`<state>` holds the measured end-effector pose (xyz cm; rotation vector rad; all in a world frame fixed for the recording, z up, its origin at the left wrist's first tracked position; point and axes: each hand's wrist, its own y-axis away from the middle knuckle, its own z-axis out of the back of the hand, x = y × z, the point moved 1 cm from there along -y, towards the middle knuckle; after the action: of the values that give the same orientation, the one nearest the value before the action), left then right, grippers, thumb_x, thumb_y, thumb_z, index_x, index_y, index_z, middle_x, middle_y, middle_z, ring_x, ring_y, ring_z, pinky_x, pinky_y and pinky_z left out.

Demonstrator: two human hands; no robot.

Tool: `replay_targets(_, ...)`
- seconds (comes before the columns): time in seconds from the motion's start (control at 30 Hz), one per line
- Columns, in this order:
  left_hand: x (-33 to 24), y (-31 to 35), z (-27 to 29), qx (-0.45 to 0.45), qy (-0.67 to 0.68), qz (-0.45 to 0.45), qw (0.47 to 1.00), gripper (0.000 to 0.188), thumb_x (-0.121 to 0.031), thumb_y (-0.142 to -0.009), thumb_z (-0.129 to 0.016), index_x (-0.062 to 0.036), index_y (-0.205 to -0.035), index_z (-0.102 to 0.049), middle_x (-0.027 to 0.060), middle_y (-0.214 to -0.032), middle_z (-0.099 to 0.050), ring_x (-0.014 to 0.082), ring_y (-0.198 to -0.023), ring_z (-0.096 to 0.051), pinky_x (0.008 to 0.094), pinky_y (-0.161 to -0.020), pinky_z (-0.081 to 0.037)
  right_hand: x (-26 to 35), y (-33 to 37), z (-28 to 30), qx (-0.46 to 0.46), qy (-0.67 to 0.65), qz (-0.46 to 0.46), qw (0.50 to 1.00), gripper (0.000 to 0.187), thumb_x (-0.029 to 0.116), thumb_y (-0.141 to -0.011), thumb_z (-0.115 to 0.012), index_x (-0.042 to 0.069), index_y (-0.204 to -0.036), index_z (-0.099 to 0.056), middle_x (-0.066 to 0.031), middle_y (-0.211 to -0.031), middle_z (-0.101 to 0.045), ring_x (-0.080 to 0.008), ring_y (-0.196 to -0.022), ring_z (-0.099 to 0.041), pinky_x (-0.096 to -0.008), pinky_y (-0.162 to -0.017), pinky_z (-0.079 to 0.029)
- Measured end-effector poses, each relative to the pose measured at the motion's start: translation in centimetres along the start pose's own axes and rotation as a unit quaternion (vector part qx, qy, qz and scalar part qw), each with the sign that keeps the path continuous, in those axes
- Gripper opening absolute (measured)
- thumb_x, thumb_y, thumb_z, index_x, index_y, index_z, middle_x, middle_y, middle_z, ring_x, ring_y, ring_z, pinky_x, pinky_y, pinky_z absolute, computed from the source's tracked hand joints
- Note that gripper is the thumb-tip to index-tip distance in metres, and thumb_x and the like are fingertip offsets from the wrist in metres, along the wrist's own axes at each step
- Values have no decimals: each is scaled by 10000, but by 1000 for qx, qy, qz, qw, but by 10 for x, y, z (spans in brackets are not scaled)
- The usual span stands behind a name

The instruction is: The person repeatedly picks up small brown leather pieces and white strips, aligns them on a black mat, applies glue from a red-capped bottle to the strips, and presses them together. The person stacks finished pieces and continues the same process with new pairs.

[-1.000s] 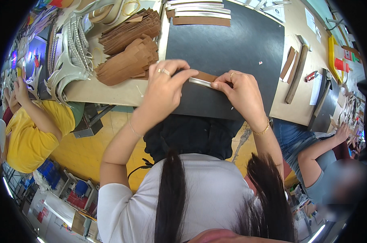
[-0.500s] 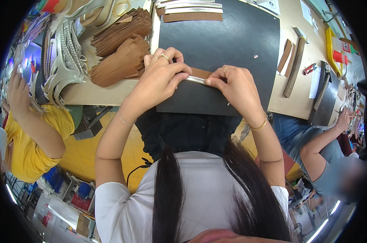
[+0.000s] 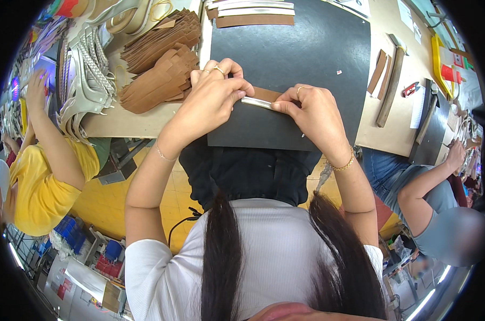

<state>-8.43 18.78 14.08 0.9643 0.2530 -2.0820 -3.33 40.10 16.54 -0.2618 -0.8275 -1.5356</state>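
Observation:
Between my two hands a narrow strip, brown on one face [image 3: 266, 94] and silvery white along its near edge [image 3: 257, 102], lies just over a black work mat [image 3: 285, 59]. My left hand [image 3: 216, 92] pinches its left end between thumb and forefinger, the other fingers curled above. At the right end my right hand [image 3: 305, 107] presses the silvery edge with thumb and fingertips. Both hands are closed on the strip, and the fingers hide its ends. Several finished-looking silvery and brown strips [image 3: 256, 13] lie side by side at the mat's far edge.
Stacks of brown strips [image 3: 159, 80] sit left of the mat, beside silvery braided straps [image 3: 87, 75]. A hammer [image 3: 390, 88], a red cutter [image 3: 410, 89] and a yellow tray [image 3: 443, 69] are to the right. Co-workers sit on both sides, one in a yellow shirt [image 3: 44, 187].
My left thumb and fingers have shifted slightly left along the strip, baring more of its silvery edge. My right hand is nearly still. The left co-worker's hand has moved up and away.

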Motion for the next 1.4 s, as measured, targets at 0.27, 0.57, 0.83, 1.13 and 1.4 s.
replay_targets(0.27,-3,-1,2,5,-10,6,1000,107,-189,-903,-682,-108,-947,-736,41,-1031,-529,232,-1028,-484,360,-924,-294,0,1,0,-2,2,12,1000,183,196,-842,-762,16,-877,-777,-128,-752,-698,-252,-651,-663,-350,-656,-514)
replay_targets(0.57,-6,-1,-7,-38,-39,14,998,129,-231,-844,-753,-117,-900,-728,37,-1029,-533,239,-1036,-489,378,-918,-300,-2,1,8,34,-34,-17,999,168,158,-848,-755,3,-912,-761,-139,-778,-715,-223,-678,-684,-334,-671,-529)
replay_targets(0.83,-8,-1,-7,-38,-34,22,998,118,-225,-846,-753,-122,-894,-724,39,-1015,-518,235,-1037,-490,379,-923,-298,-12,17,26,47,-81,-65,993,149,111,-865,-748,-21,-931,-731,-110,-796,-734,-164,-707,-696,-290,-710,-554)
replay_targets(1.13,-11,1,-9,-49,-51,13,997,103,-198,-856,-741,-107,-900,-716,45,-1024,-519,235,-1034,-495,377,-931,-301,-23,15,24,36,-43,-49,997,136,120,-864,-725,-2,-920,-750,-121,-792,-724,-179,-694,-692,-300,-688,-540)
replay_targets(1.4,-11,3,-13,-78,-81,-46,993,52,-124,-862,-722,-143,-910,-710,25,-1021,-549,241,-1016,-498,404,-888,-317,-23,14,21,26,-26,-41,998,136,114,-844,-725,11,-924,-766,-136,-783,-713,-191,-685,-683,-308,-677,-538)
